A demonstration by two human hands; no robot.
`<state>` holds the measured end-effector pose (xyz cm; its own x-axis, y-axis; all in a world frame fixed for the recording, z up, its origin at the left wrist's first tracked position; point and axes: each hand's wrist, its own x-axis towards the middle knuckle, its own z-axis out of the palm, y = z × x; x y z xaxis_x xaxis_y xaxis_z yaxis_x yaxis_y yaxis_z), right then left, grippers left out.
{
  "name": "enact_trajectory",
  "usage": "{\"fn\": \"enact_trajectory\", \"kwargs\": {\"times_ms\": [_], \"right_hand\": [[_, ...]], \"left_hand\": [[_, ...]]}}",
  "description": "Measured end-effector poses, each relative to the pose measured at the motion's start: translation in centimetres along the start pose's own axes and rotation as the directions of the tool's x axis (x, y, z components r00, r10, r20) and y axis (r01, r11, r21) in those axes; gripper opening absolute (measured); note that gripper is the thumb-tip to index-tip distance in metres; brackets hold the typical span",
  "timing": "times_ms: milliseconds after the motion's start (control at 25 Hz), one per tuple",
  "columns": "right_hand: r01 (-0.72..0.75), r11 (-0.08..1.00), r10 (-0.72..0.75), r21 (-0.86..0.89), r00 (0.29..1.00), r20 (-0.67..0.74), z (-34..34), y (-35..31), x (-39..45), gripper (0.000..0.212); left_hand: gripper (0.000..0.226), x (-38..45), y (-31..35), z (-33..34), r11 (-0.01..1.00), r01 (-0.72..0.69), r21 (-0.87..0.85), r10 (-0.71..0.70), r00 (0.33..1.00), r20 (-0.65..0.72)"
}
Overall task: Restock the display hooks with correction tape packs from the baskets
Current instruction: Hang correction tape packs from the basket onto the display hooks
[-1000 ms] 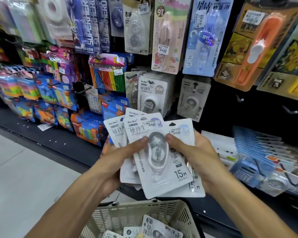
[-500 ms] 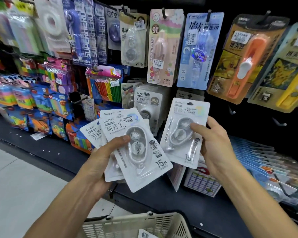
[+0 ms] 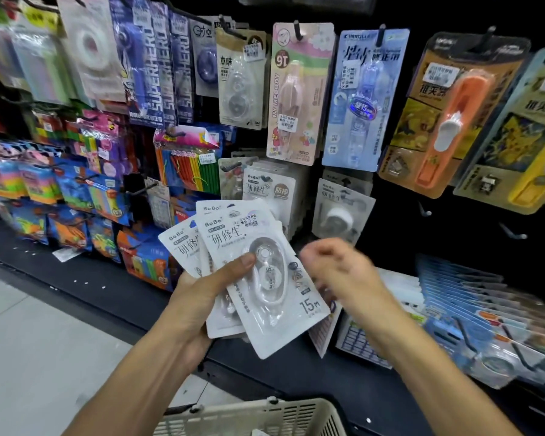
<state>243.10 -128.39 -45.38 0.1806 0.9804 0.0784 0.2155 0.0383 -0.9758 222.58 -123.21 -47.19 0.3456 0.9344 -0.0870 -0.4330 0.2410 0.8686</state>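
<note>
Correction tape packs (image 3: 258, 278) sit fanned in your left hand (image 3: 202, 297), thumb pressed on the front blister, at least 3 cards showing. Your right hand (image 3: 340, 272) is blurred just beside the fan; its fingers look loosely curled and hold nothing you can make out.

Risk first: only a thumb pins the fan, so tugging the front card could slide the others out and drop them to the floor. The hang holes are hidden from you here, so a card might miss its hook. Matching white packs (image 3: 269, 190) hang right behind the fan, another (image 3: 340, 212) to their right; a near lookalike could get the wrong peg.

Below, the beige basket (image 3: 296, 413) shows only its rim, with a sliver of something pale inside, unreadable.
</note>
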Motion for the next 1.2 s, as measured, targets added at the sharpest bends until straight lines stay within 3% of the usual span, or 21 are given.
{"fn": "enact_trajectory", "kwargs": {"times_ms": [40,80,120,280,400,520,640,760,840,880,920,1000,1040,1120,1200], "right_hand": [[-0.077,0.989,0.053,0.127,0.981,0.184,0.7,0.0,-0.6,0.044],[-0.11,0.98,0.062,0.167,0.96,0.272,1.1,0.2,-0.9,0.043],[-0.105,0.973,0.05,0.205,0.965,0.258,1.1,0.3,-1.1,0.04],[-0.015,0.914,0.021,0.405,1.0,-0.009,0.0,-0.1,-1.5,0.036],[-0.038,0.938,0.133,0.346,0.958,-0.255,-1.3,0.3,-1.6,0.022],[-0.098,0.949,0.221,0.3,0.885,-0.411,-2.5,1.1,-1.4,0.021],[-0.08,0.962,0.207,0.262,0.841,-0.501,-2.4,1.3,-1.2,0.029],[-0.122,0.964,0.216,0.234,0.875,-0.433,-2.0,1.7,-1.1,0.053],[-0.136,0.991,0.115,-0.019,0.899,-0.424,-1.6,1.7,-1.5,0.065],[-0.06,0.996,0.029,-0.073,0.932,-0.361,-1.0,1.4,-1.8,0.061],[0.012,1.0,-0.019,-0.028,0.972,-0.236,-0.1,1.1,-2.2,0.055],[0.022,0.991,-0.025,0.128,0.999,0.024,1.8,1.0,-2.7,0.05],[0.004,0.985,-0.015,0.172,0.998,0.061,2.4,1.0,-2.7,0.048],[-0.017,0.954,0.018,0.301,1.0,-0.002,2.4,0.7,-2.4,0.043],[-0.004,0.916,0.072,0.4,0.985,-0.155,1.2,0.2,-1.8,0.032]], "left_hand": [[0.069,0.0,-0.1,0.2,1.0,-0.006,-0.003,0.006,1.0,0.016],[0.076,-0.1,-0.1,0.4,1.0,-0.007,0.0,0.007,0.999,0.034],[0.08,-0.2,-0.2,0.5,1.0,-0.006,0.019,0.005,0.999,0.053],[0.064,-0.4,-0.2,0.5,0.999,-0.016,0.047,0.014,0.999,0.043],[0.041,-0.3,0.3,0.4,0.999,-0.04,0.007,0.04,0.999,0.027],[0.055,-0.2,0.8,0.3,0.998,-0.065,-0.001,0.065,0.998,0.014],[0.06,-0.2,0.6,0.5,0.997,-0.074,0.035,0.074,0.997,0.005],[0.063,-0.3,0.3,0.8,0.995,-0.079,0.058,0.079,0.997,0.005],[0.062,-0.4,0.1,0.8,0.992,-0.091,0.086,0.091,0.996,0.001],[0.058,-0.4,0.0,0.8,0.99,-0.093,0.108,0.093,0.996,0.003],[0.055,-0.3,-0.2,1.0,0.987,-0.089,0.136,0.088,0.996,0.009],[0.06,-0.4,-0.7,1.4,0.981,-0.075,0.176,0.072,0.997,0.02],[0.063,-0.4,-0.8,1.6,0.982,-0.063,0.177,0.062,0.998,0.013],[0.062,-0.5,-0.7,1.8,0.983,-0.026,0.181,0.032,0.999,-0.03],[0.051,-0.3,-0.2,1.4,0.986,-0.008,0.168,0.02,0.997,-0.072]]}}
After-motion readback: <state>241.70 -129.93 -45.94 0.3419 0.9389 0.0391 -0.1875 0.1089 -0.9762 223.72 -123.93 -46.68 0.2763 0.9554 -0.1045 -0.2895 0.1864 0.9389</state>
